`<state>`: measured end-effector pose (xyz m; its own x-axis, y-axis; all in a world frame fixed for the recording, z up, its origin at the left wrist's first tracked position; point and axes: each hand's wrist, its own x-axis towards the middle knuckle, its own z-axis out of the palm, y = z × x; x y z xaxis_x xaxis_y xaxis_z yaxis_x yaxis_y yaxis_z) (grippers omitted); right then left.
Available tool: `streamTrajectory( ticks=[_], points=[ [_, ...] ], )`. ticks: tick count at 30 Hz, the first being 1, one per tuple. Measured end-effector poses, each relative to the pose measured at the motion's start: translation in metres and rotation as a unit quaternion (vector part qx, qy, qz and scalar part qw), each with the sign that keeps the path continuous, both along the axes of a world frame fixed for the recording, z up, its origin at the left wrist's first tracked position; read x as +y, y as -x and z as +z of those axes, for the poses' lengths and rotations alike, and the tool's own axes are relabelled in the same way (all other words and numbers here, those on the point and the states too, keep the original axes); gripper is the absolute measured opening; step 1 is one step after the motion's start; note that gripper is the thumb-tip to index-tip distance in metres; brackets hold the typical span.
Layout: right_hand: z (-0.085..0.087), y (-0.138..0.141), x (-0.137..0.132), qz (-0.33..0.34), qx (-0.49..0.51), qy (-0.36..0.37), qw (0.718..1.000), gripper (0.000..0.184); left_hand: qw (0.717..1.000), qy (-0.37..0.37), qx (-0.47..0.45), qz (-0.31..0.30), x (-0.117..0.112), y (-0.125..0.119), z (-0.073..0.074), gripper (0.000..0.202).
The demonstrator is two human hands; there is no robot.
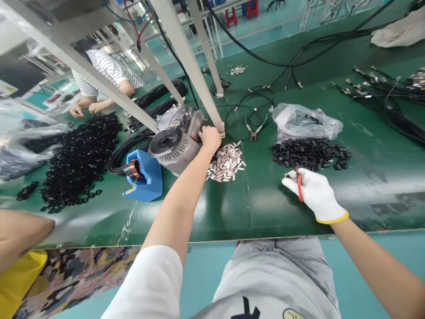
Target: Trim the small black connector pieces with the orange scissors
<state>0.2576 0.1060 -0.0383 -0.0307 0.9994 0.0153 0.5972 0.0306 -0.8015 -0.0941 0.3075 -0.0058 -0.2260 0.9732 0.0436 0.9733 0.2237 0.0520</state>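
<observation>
Now left hand (210, 138) touches machine (172, 150), right hand (315, 192) pliers (299, 189).

Glossy green tabletop (265, 208), shiny metal clips (227, 164)

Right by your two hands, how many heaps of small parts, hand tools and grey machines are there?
Heaps: 2, silver clips, black pieces.
Hand tools: 2, green-handled pliers, red-handled tool in right hand.
Grey machines: 1, grey machine under left hand.
Total: 5.
</observation>
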Motion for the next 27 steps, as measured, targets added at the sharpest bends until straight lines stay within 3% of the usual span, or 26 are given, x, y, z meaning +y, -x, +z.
streamTrajectory(
  ticks=[5,10,12,14,17,19,22,27],
  points=[
    [0.000,0.000,0.004,0.009,0.025,0.006,1.000,0.040,0.999,-0.020,0.025,0.040,0.018,-0.006,-0.012,0.035],
    [-0.001,-0.001,0.005,0.013,0.033,0.000,0.999,0.040,0.997,-0.037,0.006,0.071,0.013,-0.008,-0.002,0.029],
    [0.000,-0.002,0.005,0.017,0.027,-0.004,0.999,0.039,0.996,-0.081,-0.014,0.045,-0.002,-0.015,0.002,0.023],
    [0.001,-0.002,0.006,0.028,0.013,-0.006,1.000,0.037,0.991,-0.122,-0.051,-0.028,-0.020,-0.030,0.003,0.024],
    [0.002,-0.003,0.007,0.041,-0.005,-0.010,0.999,0.034,0.967,-0.108,-0.151,-0.173,-0.044,-0.067,-0.004,0.017],
    [0.003,-0.004,0.007,0.042,-0.010,-0.015,0.999,0.032,0.940,-0.068,-0.242,-0.233,-0.053,-0.092,-0.011,0.008],
    [0.008,-0.004,0.006,0.045,-0.021,-0.024,0.998,0.031,0.909,-0.024,-0.342,-0.237,-0.052,-0.117,-0.019,0.004],
    [0.014,-0.005,0.004,0.053,-0.038,-0.039,0.997,0.034,0.900,-0.021,-0.383,-0.208,-0.047,-0.137,-0.020,0.020]
  ],
)
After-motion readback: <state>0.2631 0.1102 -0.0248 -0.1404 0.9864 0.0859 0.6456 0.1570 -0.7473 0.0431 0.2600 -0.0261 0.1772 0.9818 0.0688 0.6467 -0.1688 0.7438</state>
